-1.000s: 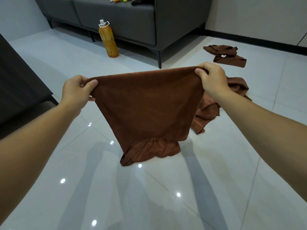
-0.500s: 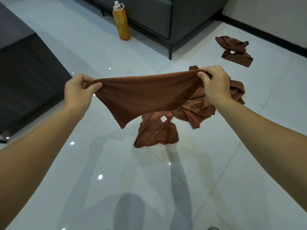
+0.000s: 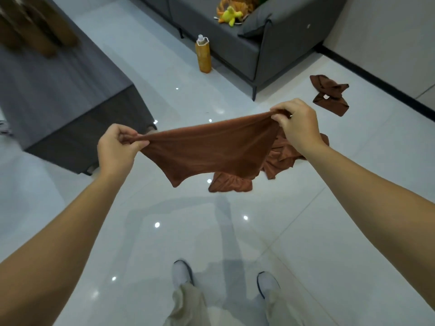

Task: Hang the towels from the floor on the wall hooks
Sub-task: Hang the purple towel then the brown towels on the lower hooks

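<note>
A brown towel is stretched in the air between my hands. My left hand pinches its left corner and my right hand grips its right corner. The towel hangs clear of the floor. Below and behind it a crumpled brown towel lies on the white tiles, and more brown cloth lies right beside it. Another brown towel lies further off near the sofa. Brown towels, blurred, hang at the top left.
A grey sofa with soft toys stands at the back. An orange bottle stands on the floor before it. A dark grey cabinet is on the left. My shoes show at the bottom.
My head has risen and tipped down, so my feet and the hanging towels have come into sight. The held towel has lifted fully off the floor. Both grips have stayed.
</note>
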The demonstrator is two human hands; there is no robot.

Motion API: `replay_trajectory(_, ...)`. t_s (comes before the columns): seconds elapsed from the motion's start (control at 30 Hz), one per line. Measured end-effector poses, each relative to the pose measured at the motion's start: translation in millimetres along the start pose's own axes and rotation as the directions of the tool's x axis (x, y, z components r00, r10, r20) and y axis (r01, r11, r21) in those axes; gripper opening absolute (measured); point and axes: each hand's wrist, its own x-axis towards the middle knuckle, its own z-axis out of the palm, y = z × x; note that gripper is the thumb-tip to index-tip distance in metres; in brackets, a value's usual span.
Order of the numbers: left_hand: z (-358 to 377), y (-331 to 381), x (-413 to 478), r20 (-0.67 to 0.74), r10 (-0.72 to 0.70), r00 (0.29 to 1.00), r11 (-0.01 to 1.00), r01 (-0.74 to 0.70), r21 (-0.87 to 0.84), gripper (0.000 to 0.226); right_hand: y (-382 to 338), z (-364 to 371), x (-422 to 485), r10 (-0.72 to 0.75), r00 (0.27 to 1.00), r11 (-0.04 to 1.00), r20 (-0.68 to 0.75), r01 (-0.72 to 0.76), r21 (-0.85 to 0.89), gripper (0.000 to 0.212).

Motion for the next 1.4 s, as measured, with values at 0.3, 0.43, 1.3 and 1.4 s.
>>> replay_trajectory(0.3, -95.0, 55.6, -137.6, -0.267, -0.039, 0.963, 0.979, 0.09, 0.181, 0.03, -79.2, -69.9, -18.2, -0.27, 0.929, 0.963, 0.252, 0.252, 0.099, 0.014)
replay_trajectory(0.43, -127.1, 56.0, -207.9, -0.4, -0.13, 0.907, 0.97, 0.2, 0.139, 0.033, -111.1, -75.4, -26.1, -0.406, 0.817, 0.911, 0.409, 0.396, 0.113, 0.014)
replay_trajectory(1.3, -367.4, -37.8, -792.2, -0.826, -0.44, 0.353, 0.738, 0.666, -0.108, 0.022, -490.1, -7.1, -490.6, -0.771, -0.185, 0.373, 0.609, 0.644, 0.668, 0.021)
replay_trajectory(1.4, -392.5, -43.9, -853.5, -0.87, -0.422, 0.256, 0.732, 0.662, -0.161, 0.017, -521.4, -9.6, -565.6, -0.754, -0.265, 0.347, 0.601, 0.616, 0.707, 0.024)
